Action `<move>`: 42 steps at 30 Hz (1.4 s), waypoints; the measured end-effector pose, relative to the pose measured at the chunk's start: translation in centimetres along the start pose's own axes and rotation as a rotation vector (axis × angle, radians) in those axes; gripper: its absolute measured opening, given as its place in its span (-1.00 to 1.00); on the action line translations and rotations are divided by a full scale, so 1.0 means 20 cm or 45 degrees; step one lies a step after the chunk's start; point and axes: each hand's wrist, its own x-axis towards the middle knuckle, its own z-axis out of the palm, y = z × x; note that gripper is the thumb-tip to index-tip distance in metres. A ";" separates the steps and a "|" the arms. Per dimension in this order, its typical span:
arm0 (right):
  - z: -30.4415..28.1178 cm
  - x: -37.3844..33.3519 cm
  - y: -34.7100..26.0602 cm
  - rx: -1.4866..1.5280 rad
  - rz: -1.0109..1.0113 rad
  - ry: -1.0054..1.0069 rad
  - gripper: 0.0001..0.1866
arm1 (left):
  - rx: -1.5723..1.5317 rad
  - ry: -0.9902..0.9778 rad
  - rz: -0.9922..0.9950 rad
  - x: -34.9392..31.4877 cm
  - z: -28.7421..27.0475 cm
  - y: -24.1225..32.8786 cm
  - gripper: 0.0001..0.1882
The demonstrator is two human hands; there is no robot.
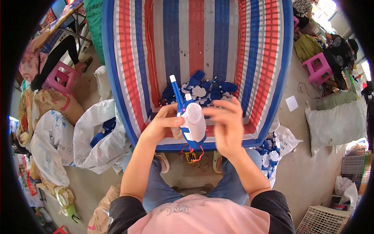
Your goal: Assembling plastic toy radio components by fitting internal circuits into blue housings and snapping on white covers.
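My left hand (165,121) is closed around a toy walkie-talkie (193,124), blue and white, with a white-tipped blue antenna pointing up and away. A round ribbed white speaker grille faces up, and a small red light glows beside it. Just right of the toy, my right hand (226,123) is blurred by motion. Its fingers look stretched out and apart, with nothing visible in them; whether a fingertip touches the toy I cannot tell. Beyond both hands, several loose blue and white plastic parts (198,91) lie in a large bin (196,35) lined with red, white and blue striped sheeting.
A white sack (93,144) with blue parts stands left of the bin. More blue and white toys (270,156) lie in a bag at right. A red wire (198,158) and a yellow object (191,156) are below the bin's near rim. People sit near pink stools (317,68).
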 end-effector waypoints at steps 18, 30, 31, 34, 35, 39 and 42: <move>0.21 -0.12 0.01 2.035 1.269 -0.549 -0.36 | -0.519 -0.283 0.532 0.00 -0.03 -0.07 -0.08; 0.22 -0.16 0.05 1.216 1.264 -0.436 -0.59 | 1.031 0.886 0.661 -0.67 -0.51 0.38 -0.33; 0.20 -0.14 0.03 1.261 1.290 -0.407 -0.59 | 1.074 1.085 0.590 -0.72 -0.60 0.36 -0.41; 0.20 -0.11 0.00 1.272 1.259 -0.404 -0.57 | 0.994 1.357 0.166 -0.86 -1.16 0.16 -0.43; 0.21 -0.12 -0.01 1.282 1.255 -0.407 -0.57 | 1.133 1.344 -0.024 -0.94 -1.33 0.05 -0.35; 0.27 -0.14 0.00 1.266 1.254 -0.429 -0.57 | 1.755 1.448 -0.263 -1.08 -1.61 -0.13 -0.06; 0.28 -0.18 0.06 1.167 1.302 -0.439 -0.58 | 1.915 1.762 -0.515 -1.03 -1.75 -0.08 -0.07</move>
